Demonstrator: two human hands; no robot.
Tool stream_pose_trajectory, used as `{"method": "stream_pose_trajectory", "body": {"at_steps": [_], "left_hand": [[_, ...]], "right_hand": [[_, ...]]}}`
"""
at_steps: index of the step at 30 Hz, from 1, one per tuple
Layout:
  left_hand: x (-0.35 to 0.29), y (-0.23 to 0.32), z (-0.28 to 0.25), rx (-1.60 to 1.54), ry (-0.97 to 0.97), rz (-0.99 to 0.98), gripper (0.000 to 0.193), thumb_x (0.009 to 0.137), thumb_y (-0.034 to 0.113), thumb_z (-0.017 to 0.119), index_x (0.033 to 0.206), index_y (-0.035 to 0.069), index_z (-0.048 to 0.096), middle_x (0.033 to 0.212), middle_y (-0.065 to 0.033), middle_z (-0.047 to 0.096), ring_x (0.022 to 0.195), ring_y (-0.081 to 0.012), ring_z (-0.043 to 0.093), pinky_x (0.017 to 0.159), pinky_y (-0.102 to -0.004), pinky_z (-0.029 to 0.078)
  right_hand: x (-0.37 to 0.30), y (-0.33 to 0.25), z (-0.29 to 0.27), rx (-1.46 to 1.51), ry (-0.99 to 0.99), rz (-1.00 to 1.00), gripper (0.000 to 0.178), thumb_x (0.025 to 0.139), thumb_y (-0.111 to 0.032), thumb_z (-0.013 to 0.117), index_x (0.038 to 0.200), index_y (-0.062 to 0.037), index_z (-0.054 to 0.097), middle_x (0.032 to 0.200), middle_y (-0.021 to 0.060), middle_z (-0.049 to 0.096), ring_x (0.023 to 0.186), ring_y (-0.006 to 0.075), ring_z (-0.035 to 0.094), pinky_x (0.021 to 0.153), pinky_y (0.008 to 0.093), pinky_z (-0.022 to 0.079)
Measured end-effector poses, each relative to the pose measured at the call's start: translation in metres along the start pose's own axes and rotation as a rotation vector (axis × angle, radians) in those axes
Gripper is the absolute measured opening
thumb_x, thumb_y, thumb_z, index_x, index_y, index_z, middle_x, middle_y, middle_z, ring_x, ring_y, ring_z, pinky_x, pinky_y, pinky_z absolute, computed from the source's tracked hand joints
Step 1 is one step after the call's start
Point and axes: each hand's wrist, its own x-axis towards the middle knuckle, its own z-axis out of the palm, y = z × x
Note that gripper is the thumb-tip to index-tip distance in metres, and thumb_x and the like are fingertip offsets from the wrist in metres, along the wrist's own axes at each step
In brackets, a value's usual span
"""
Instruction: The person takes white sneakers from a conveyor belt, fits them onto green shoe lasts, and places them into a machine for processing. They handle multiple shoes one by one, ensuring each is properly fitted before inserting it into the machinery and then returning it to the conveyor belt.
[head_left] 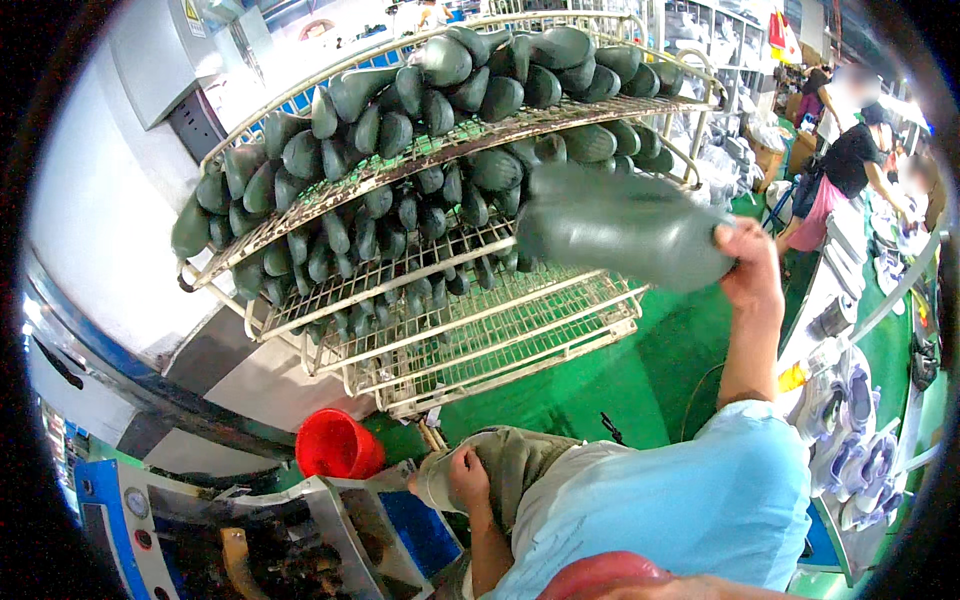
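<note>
My right hand (750, 262) is closed on one end of a dark green shoe last (625, 235). The last is held up at arm's length in front of the rack and is blurred by motion. Its far end hides part of the rack's shelves. Against my trouser leg (510, 458), low in the picture, is my left hand (468, 480) with its fingers curled in. Whether anything lies inside those fingers is hidden. The cream wire rack (500, 375) ahead carries many similar dark green lasts (500, 98) on its upper tiers.
A red bucket (338, 445) stands on the green floor below the rack. At lower left is a blue and grey machine (115, 520) with a gauge. Pale shoes (850, 430) line the bench on the right, where people (850, 160) work farther back.
</note>
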Motion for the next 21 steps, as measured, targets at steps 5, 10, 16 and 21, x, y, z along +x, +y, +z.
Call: {"method": "stream_pose_trajectory", "body": {"at_steps": [5, 10, 16, 21], "left_hand": [[-0.007, -0.006, 0.003, -0.072, 0.027, -0.021, 0.017, 0.094, 0.011, 0.064, 0.107, 0.0, 0.069, 0.103, -0.018, 0.071, 0.095, -0.034, 0.068, 0.085, -0.0407, 0.053], [-0.012, -0.007, -0.004, -0.091, 0.055, 0.038, 0.017, 0.094, 0.011, 0.063, 0.106, -0.001, 0.068, 0.102, -0.0182, 0.071, 0.094, -0.0337, 0.068, 0.084, -0.0391, 0.053], [-0.001, -0.011, 0.017, -0.148, 0.071, -0.005, 0.015, 0.094, 0.01, 0.063, 0.105, 0.001, 0.069, 0.099, -0.019, 0.071, 0.09, -0.0343, 0.068, 0.08, -0.0401, 0.054], [0.007, -0.006, 0.033, -0.024, 0.101, 0.072, 0.014, 0.095, 0.016, 0.067, 0.103, 0.006, 0.07, 0.098, -0.0177, 0.072, 0.089, -0.0365, 0.069, 0.076, -0.0416, 0.054]], "right_hand": [[0.043, -0.042, 0.01, 0.322, 0.065, -0.371, 0.034, 0.088, -0.015, 0.07, 0.117, 0.0026, 0.066, 0.11, 0.0119, 0.072, 0.098, 0.0241, 0.07, 0.083, 0.0387, 0.057], [0.115, -0.078, 0.066, -0.03, 0.252, -0.573, 0.034, 0.087, -0.02, 0.076, 0.108, 0.0064, 0.072, 0.1, 0.0119, 0.072, 0.082, 0.019, 0.069, 0.066, 0.0302, 0.055], [0.279, -0.105, 0.064, -0.684, 0.331, -0.58, 0.06, 0.077, -0.045, 0.085, 0.108, 0.006, 0.073, 0.09, 0.0094, 0.071, 0.078, 0.0136, 0.067, 0.07, 0.0287, 0.056], [0.431, -0.115, -0.005, -1.443, 0.379, -0.594, 0.091, 0.078, -0.083, 0.056, 0.123, -0.0045, 0.07, 0.102, 0.0238, 0.072, 0.081, 0.034, 0.071, 0.081, 0.0496, 0.054]]}}
